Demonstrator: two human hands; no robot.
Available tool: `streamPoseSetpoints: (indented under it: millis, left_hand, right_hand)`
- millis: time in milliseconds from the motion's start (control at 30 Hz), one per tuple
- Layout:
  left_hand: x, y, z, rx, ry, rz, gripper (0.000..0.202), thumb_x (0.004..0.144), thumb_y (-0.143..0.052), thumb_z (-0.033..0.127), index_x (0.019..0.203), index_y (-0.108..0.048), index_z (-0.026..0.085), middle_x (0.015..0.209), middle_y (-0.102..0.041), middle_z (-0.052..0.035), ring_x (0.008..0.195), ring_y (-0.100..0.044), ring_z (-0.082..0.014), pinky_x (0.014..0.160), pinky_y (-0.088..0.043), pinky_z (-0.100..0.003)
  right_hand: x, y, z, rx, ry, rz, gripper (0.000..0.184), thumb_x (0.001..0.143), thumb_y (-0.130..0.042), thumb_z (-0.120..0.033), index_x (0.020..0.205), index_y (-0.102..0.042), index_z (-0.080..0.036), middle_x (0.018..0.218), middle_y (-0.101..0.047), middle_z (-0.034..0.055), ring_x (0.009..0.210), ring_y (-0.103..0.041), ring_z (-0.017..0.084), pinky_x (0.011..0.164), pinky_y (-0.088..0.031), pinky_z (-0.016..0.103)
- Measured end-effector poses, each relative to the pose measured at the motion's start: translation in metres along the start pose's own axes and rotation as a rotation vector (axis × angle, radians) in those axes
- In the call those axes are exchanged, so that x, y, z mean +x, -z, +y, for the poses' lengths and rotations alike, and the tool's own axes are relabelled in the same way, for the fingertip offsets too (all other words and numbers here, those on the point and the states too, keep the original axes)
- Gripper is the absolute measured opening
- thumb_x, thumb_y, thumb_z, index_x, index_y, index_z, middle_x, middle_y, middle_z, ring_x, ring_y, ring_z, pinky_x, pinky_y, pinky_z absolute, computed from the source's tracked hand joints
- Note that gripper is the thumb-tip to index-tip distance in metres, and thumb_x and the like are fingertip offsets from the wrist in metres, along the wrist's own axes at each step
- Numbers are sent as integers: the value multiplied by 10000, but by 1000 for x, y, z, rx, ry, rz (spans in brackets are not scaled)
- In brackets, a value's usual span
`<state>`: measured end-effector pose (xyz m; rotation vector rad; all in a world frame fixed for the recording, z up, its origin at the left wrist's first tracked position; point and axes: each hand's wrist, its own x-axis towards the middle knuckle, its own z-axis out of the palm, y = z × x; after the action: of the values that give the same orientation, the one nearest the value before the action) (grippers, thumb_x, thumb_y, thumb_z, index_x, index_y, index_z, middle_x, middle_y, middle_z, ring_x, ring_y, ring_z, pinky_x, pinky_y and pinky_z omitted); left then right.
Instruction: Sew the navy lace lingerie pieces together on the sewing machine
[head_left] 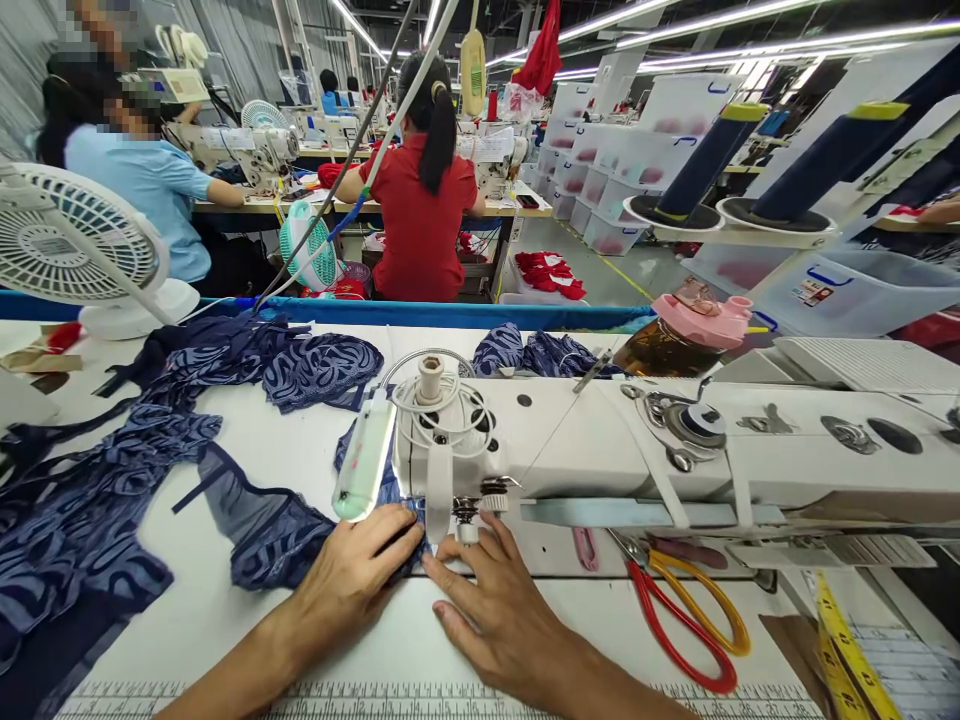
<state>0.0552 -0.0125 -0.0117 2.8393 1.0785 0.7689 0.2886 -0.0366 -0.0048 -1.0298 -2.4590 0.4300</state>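
My left hand [360, 565] presses and grips a navy patterned bra [274, 545] beside the needle area of a white sewing machine [592, 450]. Its fingers are bent close together, with the thumb hidden. The bra's cup and sheer wing trail out to the left; part of the cloth runs under the machine head. Near the presser foot, my right hand [499, 600] lies low with fingers and thumb apart, its fingertips by the machine's needle end. The needle itself is hidden. A pale green lamp-like unit [365, 455] hangs just above my left fingers.
Navy patterned pieces [112, 500] pile up at left. Red-and-yellow-handled scissors [686, 620] and a pink thread snipper [585, 550] lie at right, near a yellow tape measure [844, 650]. Behind stand a pink-lidded jug [682, 335], a white fan [82, 240] and thread cones [810, 170]. People sit ahead.
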Motion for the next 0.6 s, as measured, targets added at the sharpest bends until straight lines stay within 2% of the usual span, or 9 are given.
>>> streamPoseSetpoints:
  millis: [100, 233, 400, 467, 600]
  left_hand:
    - [-1, -2, 5, 129, -15, 27, 409, 917, -356, 27, 1240, -585, 129, 1215, -640, -89, 1132, -563, -256, 858, -485, -385]
    - [4, -5, 2, 151, -46, 80, 360, 929, -360, 18, 1173, -608, 106, 1144, -655, -105, 1088, -579, -242, 839, -483, -357]
    - [8, -12, -13, 101, -21, 27, 309, 923, -440, 59, 1187, -586, 122, 1080, -645, -110, 1041, -588, -254, 842, -491, -366]
    - [8, -15, -14, 121, -16, 37, 301, 917, -435, 53, 1164, -587, 134, 1034, -640, -102, 978, -597, -251, 802, -496, -366]
    - [7, -17, -5, 87, 119, 18, 281, 921, -422, 64, 1139, -580, 142, 1012, -614, -107, 884, -590, -234, 741, -489, -350]
  right_hand:
    - [-1, -1, 0, 0, -2, 42, 341, 956, -533, -270, 1293, -548, -223, 1089, -605, 65, 1062, -533, 212, 1166, -226, 537]
    - [-1, -2, 0, -40, -19, 60, 338, 960, -518, -315, 1279, -575, -219, 1034, -618, 75, 1056, -533, 234, 1127, -280, 526]
    - [8, -4, 3, -96, -90, 1, 391, 963, -494, -393, 1318, -558, -243, 1126, -601, 117, 1094, -515, 273, 936, -441, 438]
    - [11, -6, 3, -98, -122, -40, 387, 959, -496, -403, 1310, -558, -252, 1172, -592, 118, 1144, -490, 288, 864, -458, 395]
    - [12, -10, 4, -94, -134, -33, 341, 956, -503, -427, 1226, -601, -244, 1153, -601, 110, 1172, -462, 308, 872, -427, 412]
